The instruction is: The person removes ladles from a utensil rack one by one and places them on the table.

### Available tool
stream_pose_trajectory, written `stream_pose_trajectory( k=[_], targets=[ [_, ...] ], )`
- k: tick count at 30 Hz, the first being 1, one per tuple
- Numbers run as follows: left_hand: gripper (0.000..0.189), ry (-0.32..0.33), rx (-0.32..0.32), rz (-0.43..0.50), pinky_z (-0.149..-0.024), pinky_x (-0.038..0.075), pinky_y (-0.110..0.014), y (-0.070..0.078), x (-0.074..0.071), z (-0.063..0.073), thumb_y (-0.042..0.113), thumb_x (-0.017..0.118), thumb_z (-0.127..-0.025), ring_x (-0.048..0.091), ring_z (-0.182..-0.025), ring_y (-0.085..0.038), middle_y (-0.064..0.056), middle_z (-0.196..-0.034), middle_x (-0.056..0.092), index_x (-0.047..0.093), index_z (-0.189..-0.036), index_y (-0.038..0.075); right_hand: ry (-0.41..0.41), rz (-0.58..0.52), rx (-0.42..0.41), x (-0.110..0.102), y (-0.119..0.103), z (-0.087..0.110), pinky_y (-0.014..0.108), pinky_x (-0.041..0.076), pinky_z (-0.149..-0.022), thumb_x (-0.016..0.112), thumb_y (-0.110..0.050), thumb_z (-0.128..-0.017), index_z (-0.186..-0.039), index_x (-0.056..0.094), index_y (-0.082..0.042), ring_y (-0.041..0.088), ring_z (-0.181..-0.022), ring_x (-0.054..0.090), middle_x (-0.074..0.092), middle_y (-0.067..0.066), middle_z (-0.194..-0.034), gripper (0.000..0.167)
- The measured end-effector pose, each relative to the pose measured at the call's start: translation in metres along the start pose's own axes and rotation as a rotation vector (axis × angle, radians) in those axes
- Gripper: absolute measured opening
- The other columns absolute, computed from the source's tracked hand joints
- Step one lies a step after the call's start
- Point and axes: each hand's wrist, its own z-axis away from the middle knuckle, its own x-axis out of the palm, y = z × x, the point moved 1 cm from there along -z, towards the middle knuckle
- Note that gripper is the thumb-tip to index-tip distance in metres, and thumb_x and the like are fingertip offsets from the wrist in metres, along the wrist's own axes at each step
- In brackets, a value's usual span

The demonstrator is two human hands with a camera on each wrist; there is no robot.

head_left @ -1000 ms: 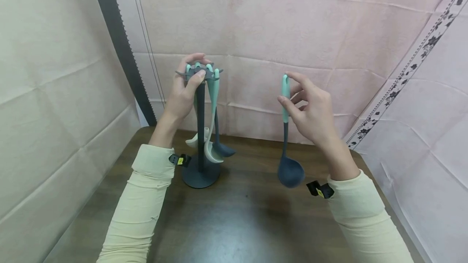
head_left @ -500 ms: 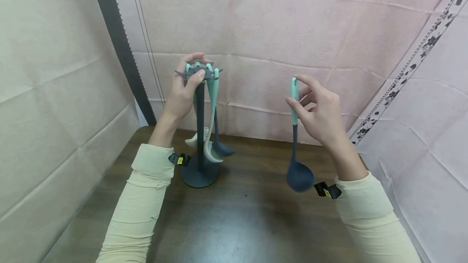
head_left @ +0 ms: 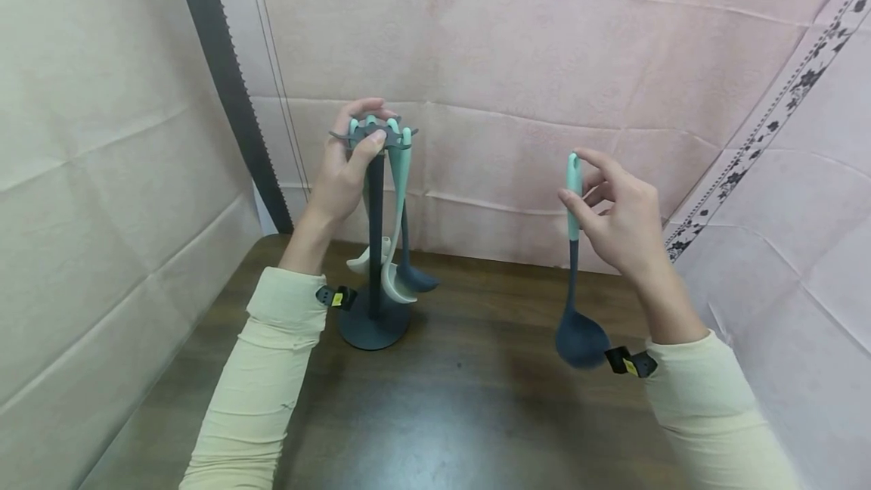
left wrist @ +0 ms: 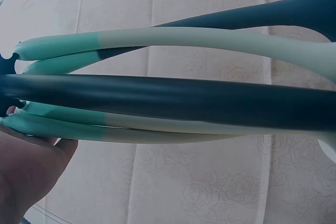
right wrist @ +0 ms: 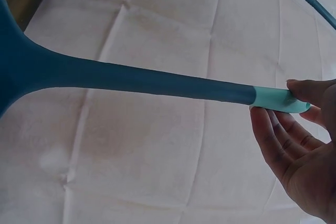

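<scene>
My right hand [head_left: 622, 218] pinches the mint-green handle of a dark blue ladle [head_left: 581, 340], which hangs bowl-down on the right, over the table in this view. In the right wrist view the ladle's shaft [right wrist: 157, 81] runs left from the thumb and fingers. At left, my left hand [head_left: 340, 172] grips the hooked top of a dark utensil stand [head_left: 376, 240], thumb over the front. Several mint-handled utensils hang from it, among them a cream-headed one [head_left: 397, 287] and a dark-headed one [head_left: 418, 278]. The left wrist view shows the stand's pole [left wrist: 184, 98] between their handles.
The stand's round base rests on a brown wooden table [head_left: 442, 399]. Pale cloth [head_left: 503, 59] hangs behind the table and along both sides, with a dark strip [head_left: 231, 89] at left and a floral border [head_left: 755, 142] at right.
My right hand has carried the ladle to the right and slightly nearer, away from the stand. My left hand stays on the stand's top.
</scene>
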Motion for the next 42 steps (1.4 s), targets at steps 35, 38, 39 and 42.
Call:
stream_pose_trajectory(
  k=[35,38,39,42],
  targets=[
    [0.052,0.003,-0.009,0.015,-0.107,0.042,-0.042,0.002,0.002,0.0,0.032,0.054,-0.1,0.056,-0.127,-0.026,-0.011,-0.139,0.061,0.052,-0.148,0.011,-0.051,0.107,0.141,-0.024,0.051,0.027,0.011,0.041,-0.057,0.08,-0.019,-0.094,-0.143,0.065,-0.016,-0.016,-0.063,0.055,0.073,0.011,-0.09,0.051],
    [0.053,0.002,-0.008,0.018,-0.107,0.042,-0.042,0.002,0.002,0.0,0.032,0.054,-0.1,0.056,-0.127,-0.026,-0.011,-0.138,0.061,0.052,-0.148,0.01,-0.072,0.108,0.152,-0.025,0.057,0.03,0.011,0.042,-0.053,0.08,-0.018,-0.095,-0.145,0.064,-0.014,-0.014,-0.062,0.056,0.073,0.013,-0.091,0.053],
    [0.053,0.003,-0.008,0.018,-0.107,0.042,-0.042,0.002,0.002,0.0,0.032,0.054,-0.1,0.056,-0.127,-0.026,-0.011,-0.138,0.061,0.051,-0.148,0.009,-0.077,0.112,0.154,-0.026,0.058,0.032,0.011,0.042,-0.053,0.079,-0.018,-0.095,-0.145,0.063,-0.013,-0.014,-0.062,0.056,0.073,0.014,-0.091,0.053],
    [0.055,0.004,-0.008,0.016,-0.107,0.042,-0.042,0.002,0.002,0.0,0.032,0.054,-0.1,0.056,-0.127,-0.026,-0.011,-0.138,0.061,0.05,-0.149,0.006,-0.085,0.125,0.152,-0.027,0.063,0.035,0.012,0.041,-0.052,0.079,-0.017,-0.095,-0.145,0.063,-0.011,-0.014,-0.061,0.055,0.073,0.015,-0.09,0.052]
  ],
)
